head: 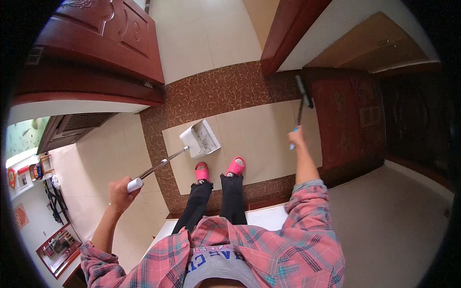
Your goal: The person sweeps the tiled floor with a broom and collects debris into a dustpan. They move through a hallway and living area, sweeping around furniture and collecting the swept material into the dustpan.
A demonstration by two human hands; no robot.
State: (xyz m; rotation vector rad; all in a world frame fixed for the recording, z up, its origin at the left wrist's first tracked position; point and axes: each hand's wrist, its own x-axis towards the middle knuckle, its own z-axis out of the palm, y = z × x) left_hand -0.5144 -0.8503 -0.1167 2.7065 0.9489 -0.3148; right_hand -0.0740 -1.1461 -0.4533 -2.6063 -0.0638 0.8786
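My left hand [123,193] grips the white end of the long metal handle of a white dustpan [200,139]. The dustpan rests on the beige floor tile in front of my pink slippers, with grey dust and a row of comb teeth inside. At the right, my right hand [296,137] is closed around the blue grip of a dark-handled broom [304,93]. The broom's narrow dark head is over the patterned brown floor border, left of the red doormat [336,115]. Whether its bristles touch the floor I cannot tell.
A carved red wooden door [119,43] stands open at the upper left. A red door frame [284,39] and brown cabinet doors [367,46] are at the upper right. A dark door [414,111] lies beyond the mat. An aquarium [27,135] is at the far left.
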